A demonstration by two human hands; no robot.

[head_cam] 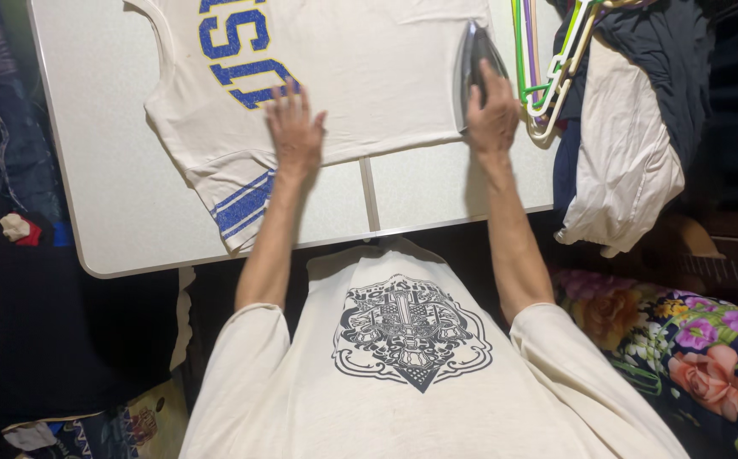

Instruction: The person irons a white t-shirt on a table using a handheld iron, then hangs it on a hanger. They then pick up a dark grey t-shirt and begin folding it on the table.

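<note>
A cream T-shirt with blue lettering and blue-striped sleeve lies flat on a white table. My left hand rests flat on the shirt near the lettering, fingers spread. My right hand grips the handle of a dark grey iron, which sits on the shirt's right edge, its tip pointing away from me.
Plastic hangers in several colours lie at the table's right edge, beside a pile of white and dark clothes. A floral fabric lies at lower right. Dark cloth fills the left side.
</note>
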